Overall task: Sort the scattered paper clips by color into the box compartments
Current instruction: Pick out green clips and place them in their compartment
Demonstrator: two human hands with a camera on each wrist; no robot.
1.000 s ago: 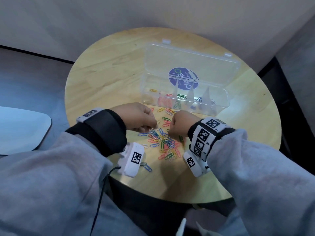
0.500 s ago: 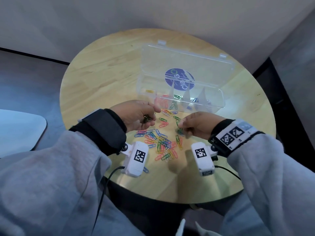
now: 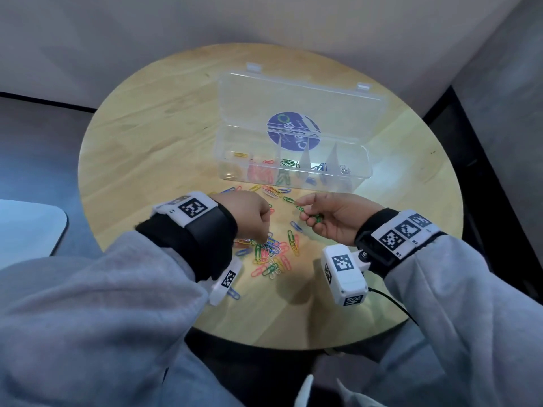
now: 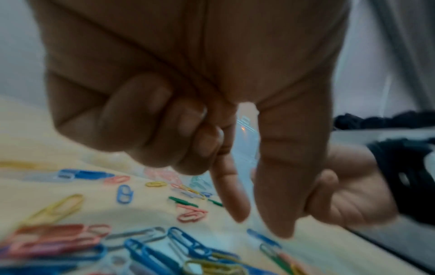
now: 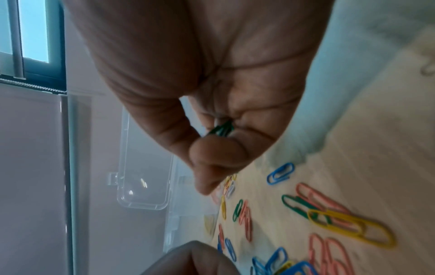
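Scattered paper clips [image 3: 273,254] in several colours lie in a pile on the round wooden table [image 3: 147,142]. Behind them stands the clear box [image 3: 361,171] with its lid open; its compartments hold yellow, red, green, blue and silver clips. My left hand [image 3: 263,240] reaches down onto the pile. In the left wrist view its forefinger and thumb [image 4: 259,225] point down, apart, with nothing between them; the other fingers are curled. My right hand [image 3: 305,212] is turned palm up just right of the pile and pinches green paper clips [image 3: 310,214], also visible in the right wrist view [image 5: 221,128].
More loose clips [image 3: 273,190] lie right along the box's front wall. A single blue clip [image 3: 234,293] lies near the table's front edge by my left wrist. A pale rounded surface [image 3: 29,227] sits off the table to the left. A wall runs behind the table.
My left hand has come back down from near the box onto the pile. My right hand has turned palm up and lifted green clips off the pile, toward the right.
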